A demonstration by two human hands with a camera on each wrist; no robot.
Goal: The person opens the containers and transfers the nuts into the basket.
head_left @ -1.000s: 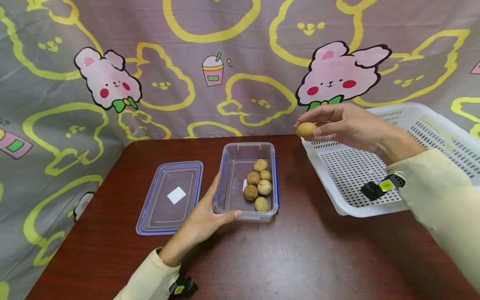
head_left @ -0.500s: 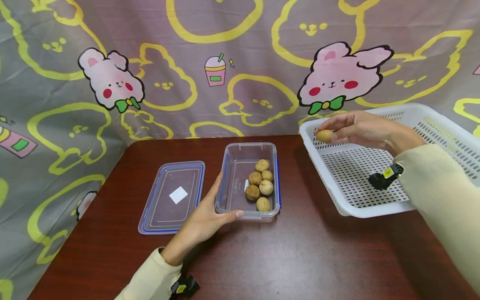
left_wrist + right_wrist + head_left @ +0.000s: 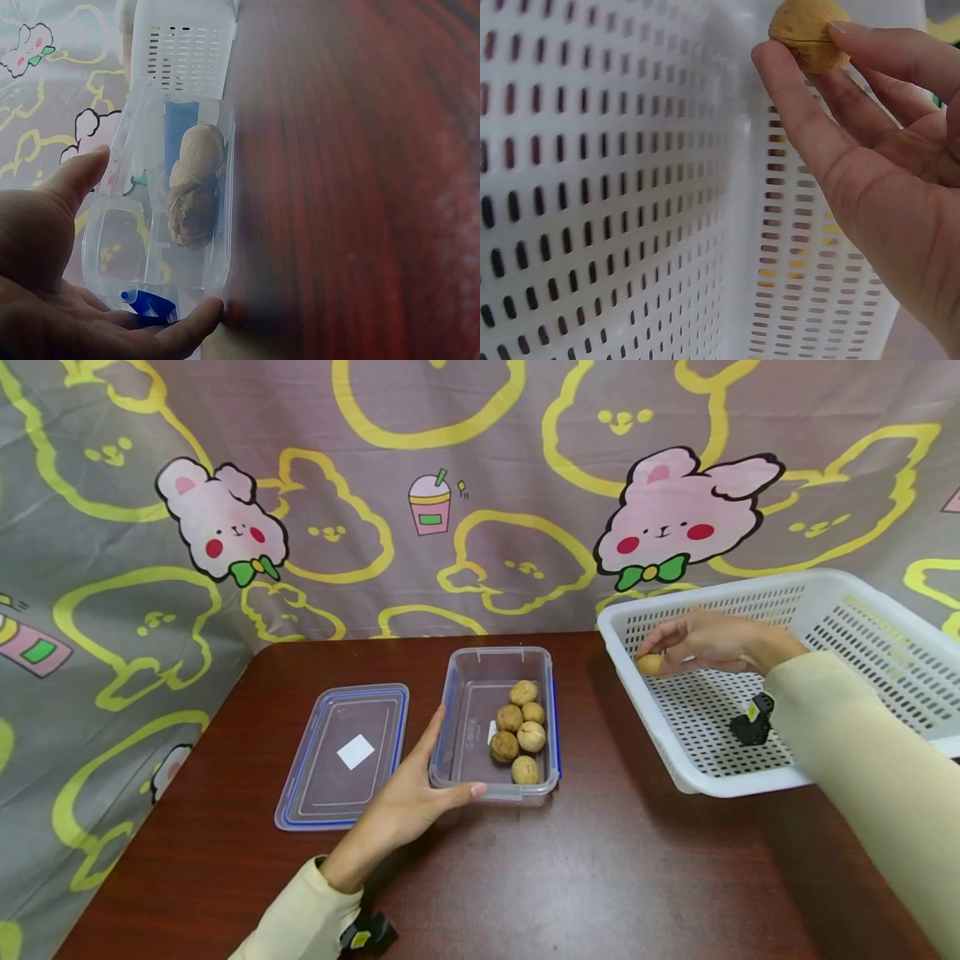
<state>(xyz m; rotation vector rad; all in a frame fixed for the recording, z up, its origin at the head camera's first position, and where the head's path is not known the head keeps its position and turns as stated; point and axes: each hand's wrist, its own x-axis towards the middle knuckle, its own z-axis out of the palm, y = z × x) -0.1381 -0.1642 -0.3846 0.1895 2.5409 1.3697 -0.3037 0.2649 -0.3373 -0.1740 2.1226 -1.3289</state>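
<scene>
In the head view my right hand (image 3: 712, 643) pinches a walnut (image 3: 649, 665) between thumb and fingertips, inside the far left part of a white perforated basket (image 3: 678, 768). The right wrist view has this hand (image 3: 885, 150) holding the tan, seamed walnut (image 3: 810, 34) close to the basket's wall. My left hand (image 3: 408, 797) rests at the near left corner of a clear plastic container (image 3: 457, 752), fingers along its side and thumb over the near rim. Several walnuts (image 3: 532, 737) lie along the container's right side.
A clear lid (image 3: 315, 797) with a blue seal and a white square label (image 3: 356, 752) lies left of the container on the dark wooden table (image 3: 570, 868). A patterned curtain (image 3: 510, 468) hangs behind the table.
My right hand has moved right and down with the walnut, from above the basket's left rim to inside the basket. The left hand and container have stayed in place.
</scene>
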